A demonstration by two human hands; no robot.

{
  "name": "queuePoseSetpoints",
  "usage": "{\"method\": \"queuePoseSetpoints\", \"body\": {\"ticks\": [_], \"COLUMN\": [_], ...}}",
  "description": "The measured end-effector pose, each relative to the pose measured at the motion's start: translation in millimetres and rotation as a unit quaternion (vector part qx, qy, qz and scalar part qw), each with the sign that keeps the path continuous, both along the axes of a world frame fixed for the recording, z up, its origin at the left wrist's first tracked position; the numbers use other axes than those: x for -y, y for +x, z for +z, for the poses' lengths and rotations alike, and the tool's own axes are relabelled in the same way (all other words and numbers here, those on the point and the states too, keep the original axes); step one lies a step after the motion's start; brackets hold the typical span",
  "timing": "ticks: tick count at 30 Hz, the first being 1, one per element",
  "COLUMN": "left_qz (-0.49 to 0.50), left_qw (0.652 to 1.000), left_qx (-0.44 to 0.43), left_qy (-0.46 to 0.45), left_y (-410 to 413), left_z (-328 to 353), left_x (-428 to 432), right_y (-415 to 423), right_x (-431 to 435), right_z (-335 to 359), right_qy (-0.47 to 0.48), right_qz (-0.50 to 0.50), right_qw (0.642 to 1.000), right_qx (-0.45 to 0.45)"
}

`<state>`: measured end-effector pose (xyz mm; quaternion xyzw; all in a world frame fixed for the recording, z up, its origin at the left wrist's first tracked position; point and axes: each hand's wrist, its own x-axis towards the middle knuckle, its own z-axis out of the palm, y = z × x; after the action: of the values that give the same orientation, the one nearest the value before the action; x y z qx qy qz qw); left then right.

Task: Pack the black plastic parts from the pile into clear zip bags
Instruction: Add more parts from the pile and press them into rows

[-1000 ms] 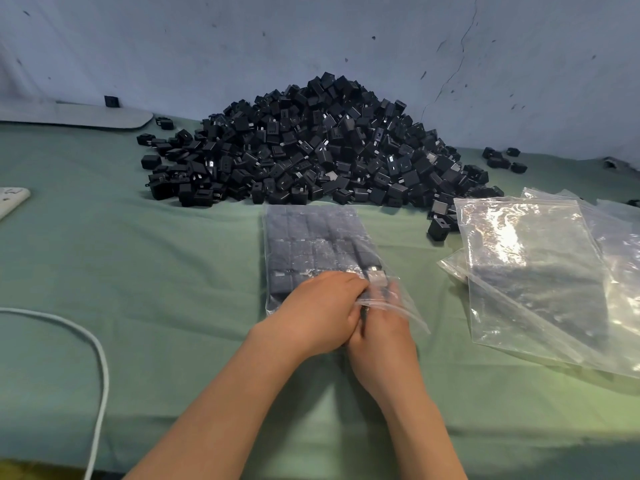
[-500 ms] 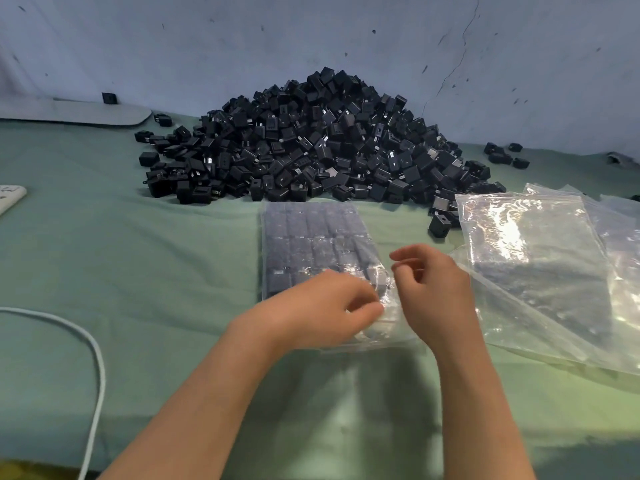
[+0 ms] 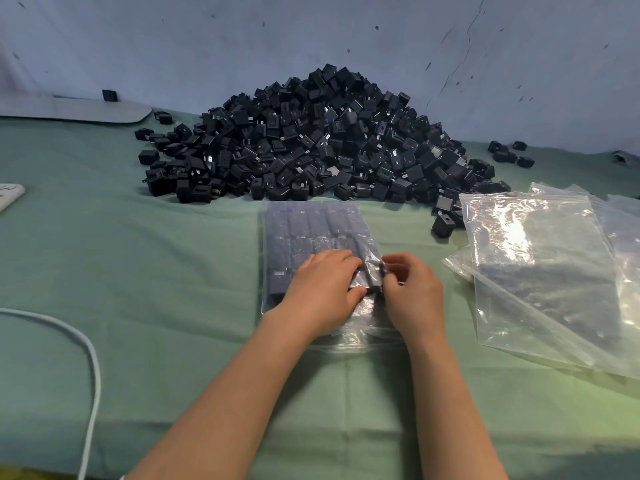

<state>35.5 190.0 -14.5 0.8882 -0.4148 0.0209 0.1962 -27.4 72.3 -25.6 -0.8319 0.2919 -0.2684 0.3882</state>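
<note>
Both forearms come in from 6 o'clock over the green-clothed worktop [image 3: 173, 271], and a white cable [image 3: 90, 362] loops along its edge at 8 o'clock. At the centre the left hand [image 3: 322, 292] lies on the near right part of the bag [image 3: 311, 230]. Its grip is curled, with the fingers over the top and the thumb below, holding the packed contents through the plastic. Just to its right, the right hand [image 3: 412, 292] has a closed grip, thumb and forefinger pinching the plastic at the bag's right edge. The two hands almost touch. The bag lies flat, its mouth end toward 6 o'clock, and is filled with black parts set in tidy rows; the loose plastic near the wrists is crumpled and shiny. At 3 o'clock, well apart from the hands, a slack stack of empty bags [image 3: 540, 271] overlaps itself and catches glare. A single part [image 3: 443, 227] sits just beside its far left corner. At 9 o'clock a white object [image 3: 8, 197] is cut off by the frame. Toward 12 o'clock the pile [image 3: 318, 140] of black parts rises against the bluish wall [image 3: 207, 39], its near edge just beyond the bag. A few strays [image 3: 509, 154] lie at 2 o'clock, and a flat grey board [image 3: 86, 110] at 10 o'clock.
</note>
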Motion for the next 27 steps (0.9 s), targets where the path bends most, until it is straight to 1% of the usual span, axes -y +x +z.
{"method": "queuePoseSetpoints", "body": {"ticks": [7,17,22,27], "left_qz": [0.004,0.024,0.018,0.021], "left_qw": [1.0,0.999,0.999,0.999], "left_qx": [0.019,0.019,0.013,0.02], "left_qy": [-0.016,-0.031,-0.039,-0.028], "left_y": [-3.1,-6.4,-5.8,-4.2], "left_z": [-2.3,-4.3,-6.1,-7.5], "left_x": [0.4,1.2,-0.1,0.5], "right_y": [-0.8,-1.8,-1.6,-1.2], "right_x": [2.6,2.4,1.6,2.1], "right_z": [-3.9,-6.4,-6.7,-7.1], "right_qy": [0.024,0.02,0.011,0.026], "right_qz": [-0.005,-0.009,-0.01,-0.023], "right_qw": [0.999,0.999,0.999,0.998], "right_qx": [0.027,0.038,0.042,0.048]}}
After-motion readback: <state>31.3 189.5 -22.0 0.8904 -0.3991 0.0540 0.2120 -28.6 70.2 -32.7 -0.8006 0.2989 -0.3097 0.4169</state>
